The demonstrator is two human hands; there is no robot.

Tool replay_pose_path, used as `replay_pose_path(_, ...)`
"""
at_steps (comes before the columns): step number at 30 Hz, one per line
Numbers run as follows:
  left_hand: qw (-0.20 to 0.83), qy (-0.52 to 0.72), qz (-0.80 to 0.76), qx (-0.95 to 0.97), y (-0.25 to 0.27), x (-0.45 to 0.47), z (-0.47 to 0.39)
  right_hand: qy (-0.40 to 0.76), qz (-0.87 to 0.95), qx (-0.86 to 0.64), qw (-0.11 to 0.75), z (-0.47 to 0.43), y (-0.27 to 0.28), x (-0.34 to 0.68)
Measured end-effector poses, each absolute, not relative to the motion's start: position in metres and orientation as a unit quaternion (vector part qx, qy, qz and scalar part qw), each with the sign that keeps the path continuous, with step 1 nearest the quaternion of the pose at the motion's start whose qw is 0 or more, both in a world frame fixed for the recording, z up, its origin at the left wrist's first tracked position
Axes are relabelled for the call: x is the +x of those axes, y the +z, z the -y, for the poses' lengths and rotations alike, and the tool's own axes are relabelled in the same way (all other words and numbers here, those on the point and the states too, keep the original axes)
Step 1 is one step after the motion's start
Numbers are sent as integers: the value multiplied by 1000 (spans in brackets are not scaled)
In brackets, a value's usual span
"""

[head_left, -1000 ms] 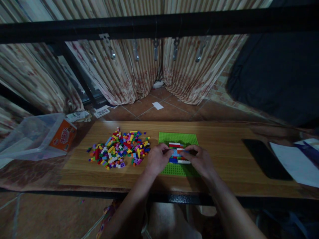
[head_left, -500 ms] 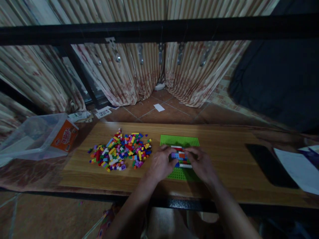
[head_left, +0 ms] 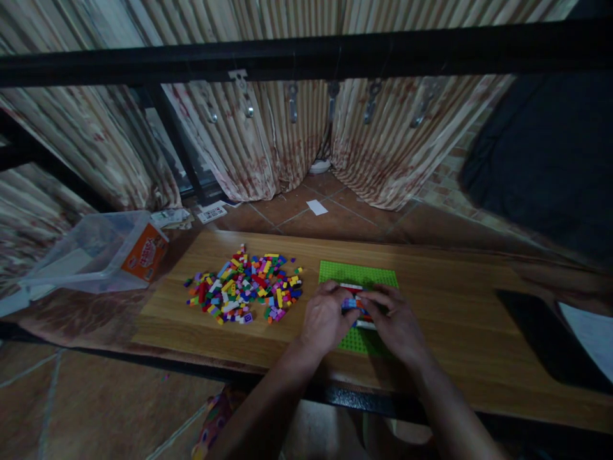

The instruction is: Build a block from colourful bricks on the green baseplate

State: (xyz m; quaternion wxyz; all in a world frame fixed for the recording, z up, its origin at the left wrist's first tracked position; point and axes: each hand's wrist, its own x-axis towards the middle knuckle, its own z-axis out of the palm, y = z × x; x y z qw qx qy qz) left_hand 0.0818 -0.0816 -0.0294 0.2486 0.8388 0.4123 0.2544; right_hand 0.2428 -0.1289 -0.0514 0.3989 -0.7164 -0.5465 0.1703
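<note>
A green studded baseplate (head_left: 357,271) lies on the wooden board. Over it is a build of toy bricks (head_left: 351,304), with blue, lavender, orange, red and white pieces showing between my hands. My left hand (head_left: 326,321) is closed on the left side of these bricks, its thumb near the front. From the right, my right hand (head_left: 396,321) pinches at them, thumb and forefinger close to the orange part. White strips show at the back and front of the build. My fingers hide much of it, so I cannot tell whether a single loose brick is held.
To the left, a loose heap of coloured bricks (head_left: 249,287) spreads over the wooden board (head_left: 445,300). Beyond its left end stands a clear plastic bin (head_left: 96,249) with an orange label. A dark flat object (head_left: 541,332) and white paper (head_left: 587,332) lie right. A black bar (head_left: 306,61) crosses above.
The view has turned slightly, so everything sits further right in the picture. My right fingers have come in closer over the bricks, covering more of them. My left hand keeps its grip.
</note>
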Motion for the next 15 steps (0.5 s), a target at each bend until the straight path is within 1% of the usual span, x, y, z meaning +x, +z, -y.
replay_pose_path(6,251,243,-433,831,-29,85,85,163,556,-713,395,126,-56,246)
replay_pose_path(13,235,227,-437,838,-31,85,88,174,564,-734,335,126,-62,257)
replay_pose_path(15,233,231,-432,840,-32,84,88,171,572,-731,331,125,-66,262)
